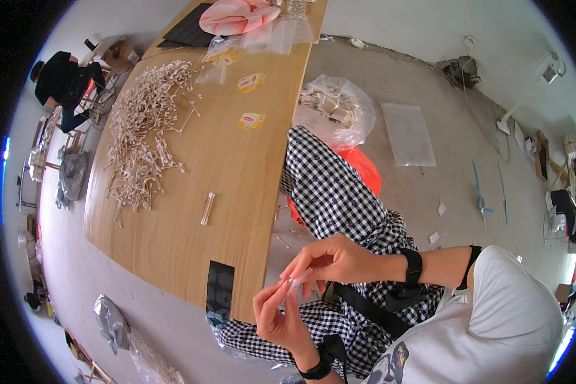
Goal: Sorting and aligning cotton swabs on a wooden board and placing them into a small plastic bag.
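Note:
Beyond the near end of the table, over my lap, both hands meet at a small clear plastic bag (pixel 301 278). My right hand (pixel 334 259) pinches it from above, and the fingers of my left hand (pixel 278 317) close on it from below. Fingers hide much of the bag, and its contents cannot be made out. On the wooden table (pixel 185 249), a few cotton swabs (pixel 208 208) lie together, apart from a large loose heap of cotton swabs (pixel 141 134). Two yellow printed cards (pixel 251 121) rest near the table's right edge.
A dark patterned strip (pixel 220 291) lies at the table's near corner. Clear bags (pixel 278 37), a black sheet (pixel 189 29) and a pink round item (pixel 237 16) are at the far end. A filled plastic sack (pixel 339 109) stands beside the table. Another person (pixel 67 86) sits far left.

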